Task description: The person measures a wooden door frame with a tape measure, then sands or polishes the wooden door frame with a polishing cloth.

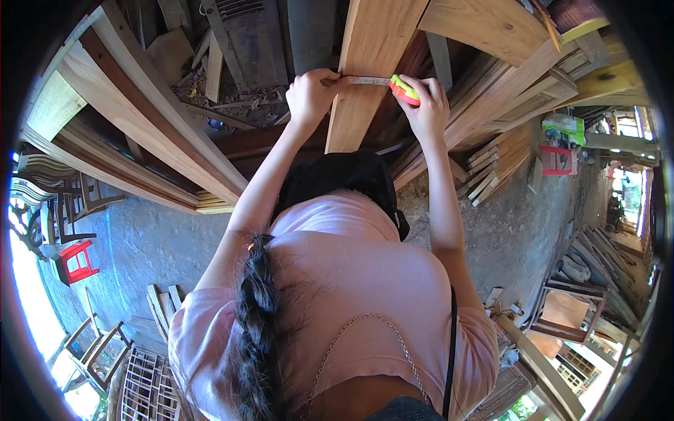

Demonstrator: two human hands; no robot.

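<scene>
A wooden board (382, 35) runs away from me in front of my body. Across its width lies the pale blade (368, 81) of a tape measure. The tape measure's yellow and red case (404, 90) sits in my right hand (428, 109), at the board's right edge, with the fingers closed round it. My left hand (311, 96) is at the board's left edge, its thumb and fingers pinching the blade's free end.
Long planks (154, 119) lean on the left and more timber (519, 77) on the right. Stacked wood strips (495, 161) lie beyond my right arm. A red stool (77, 262) and wooden chair frames (98, 347) stand on the concrete floor (161, 235) at left; another red stool (556, 161) is at right.
</scene>
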